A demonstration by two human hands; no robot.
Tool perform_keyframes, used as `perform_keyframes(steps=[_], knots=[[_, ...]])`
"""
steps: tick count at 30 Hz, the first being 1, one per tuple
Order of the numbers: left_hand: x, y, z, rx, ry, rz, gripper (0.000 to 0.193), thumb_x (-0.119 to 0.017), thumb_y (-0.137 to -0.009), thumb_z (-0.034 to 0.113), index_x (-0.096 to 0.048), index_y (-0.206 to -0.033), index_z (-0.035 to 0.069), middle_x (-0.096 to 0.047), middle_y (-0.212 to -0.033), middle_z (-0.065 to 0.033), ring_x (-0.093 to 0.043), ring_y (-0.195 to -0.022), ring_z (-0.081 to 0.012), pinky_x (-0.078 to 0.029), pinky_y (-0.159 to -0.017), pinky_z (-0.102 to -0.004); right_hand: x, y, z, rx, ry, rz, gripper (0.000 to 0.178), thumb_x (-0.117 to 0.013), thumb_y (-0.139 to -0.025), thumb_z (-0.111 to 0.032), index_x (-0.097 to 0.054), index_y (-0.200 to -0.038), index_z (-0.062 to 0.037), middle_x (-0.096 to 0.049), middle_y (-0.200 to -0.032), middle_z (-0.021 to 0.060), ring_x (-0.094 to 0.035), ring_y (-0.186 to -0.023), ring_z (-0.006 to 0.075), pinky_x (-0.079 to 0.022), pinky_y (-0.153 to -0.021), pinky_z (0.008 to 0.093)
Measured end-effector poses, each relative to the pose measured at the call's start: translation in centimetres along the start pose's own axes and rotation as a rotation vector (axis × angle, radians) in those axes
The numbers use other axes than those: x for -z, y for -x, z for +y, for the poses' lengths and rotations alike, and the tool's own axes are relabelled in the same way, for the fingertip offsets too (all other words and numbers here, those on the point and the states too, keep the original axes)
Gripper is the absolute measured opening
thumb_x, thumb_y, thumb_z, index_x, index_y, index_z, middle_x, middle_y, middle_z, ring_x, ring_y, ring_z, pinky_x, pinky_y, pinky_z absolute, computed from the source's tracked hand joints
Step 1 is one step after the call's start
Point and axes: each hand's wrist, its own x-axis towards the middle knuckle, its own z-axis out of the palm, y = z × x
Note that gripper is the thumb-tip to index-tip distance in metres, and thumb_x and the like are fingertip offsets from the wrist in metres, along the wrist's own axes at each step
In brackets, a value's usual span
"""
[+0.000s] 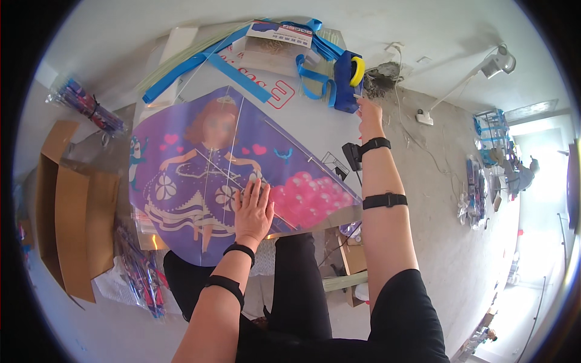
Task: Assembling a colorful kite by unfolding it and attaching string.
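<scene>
A purple kite [209,175] printed with a princess figure, pink hearts and pink balloons lies spread over the table, thin rods running across it. My left hand [253,212] rests flat on its lower middle, fingers stretched out, with nothing held. At the table's right side my right hand [370,115] reaches to the near end of a blue tape dispenser [343,81] that carries a yellow roll [357,71]. The right fingers are bent together there in a pinch; whatever is between them is too small to make out.
Blue ribbon [239,77] and pale green strips [192,53] lie along the table's far side, near a box of small pieces [275,49]. An open cardboard box [75,212] stands left, beside bundled wrapped items [142,272]. A white lamp [499,62] and cables are at right.
</scene>
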Motion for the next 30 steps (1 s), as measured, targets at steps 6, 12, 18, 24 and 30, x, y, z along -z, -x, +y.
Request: perform_keyframes(steps=[6,12,18,24,30], knots=[[0.5,0.9,-1.0,0.026,-0.042,-0.027,0.045,-0.047,-0.093,0.034,-0.048,-0.133,0.014,-0.040,-0.142,-0.0077,-0.034,-0.134,-0.0243,-0.023,-0.110,-0.0498,-2.1,-0.3,4.4,0.133,0.147,0.012,0.010,-0.070,-0.076,-0.008,-0.064,-0.078,-0.0012,-0.060,-0.072,0.0024,-0.053,-0.057,0.0122,-0.043,-0.053,0.0252],[0.2,0.0,-0.1,-0.002,-0.015,-0.012,0.045,-0.049,-0.092,0.033,-0.048,-0.132,0.014,-0.040,-0.142,-0.0086,-0.035,-0.133,-0.0254,-0.024,-0.108,-0.0502,1.7,-0.3,7.3,0.071,0.258,0.084,0.011,-0.070,-0.081,-0.010,-0.067,-0.085,-0.0003,-0.059,-0.068,-0.0007,-0.052,-0.055,0.0079,-0.039,-0.048,0.0212],[0.1,0.3,-0.7,0.015,-0.062,-0.015,0.043,-0.048,-0.093,0.034,-0.049,-0.132,0.015,-0.041,-0.141,-0.0072,-0.035,-0.133,-0.0241,-0.024,-0.109,-0.0486,2.3,13.8,8.5,-0.037,-0.039,-0.244,0.011,-0.066,-0.083,-0.009,-0.069,-0.086,0.0017,-0.062,-0.067,0.0028,-0.055,-0.056,0.0084,-0.042,-0.048,0.0217],[0.0,-0.2,0.2,0.007,-0.041,-0.028,0.045,-0.047,-0.093,0.034,-0.047,-0.133,0.016,-0.038,-0.144,-0.0066,-0.032,-0.135,-0.0241,-0.022,-0.110,-0.0487,1.7,20.2,8.6,-0.081,0.041,-0.067,0.010,-0.064,-0.083,-0.007,-0.070,-0.084,0.0017,-0.063,-0.069,0.0035,-0.060,-0.059,0.0094,-0.048,-0.051,0.0213],[0.1,0.0,-0.2,0.018,-0.016,-0.030,0.047,-0.050,-0.091,0.031,-0.046,-0.135,0.015,-0.039,-0.143,-0.0082,-0.032,-0.135,-0.0261,-0.020,-0.111,-0.0489,-0.3,21.4,8.4,-0.102,0.064,-0.046,0.015,-0.066,-0.083,-0.005,-0.068,-0.094,0.0039,-0.066,-0.076,0.0069,-0.063,-0.061,0.0116,-0.051,-0.053,0.0225]])
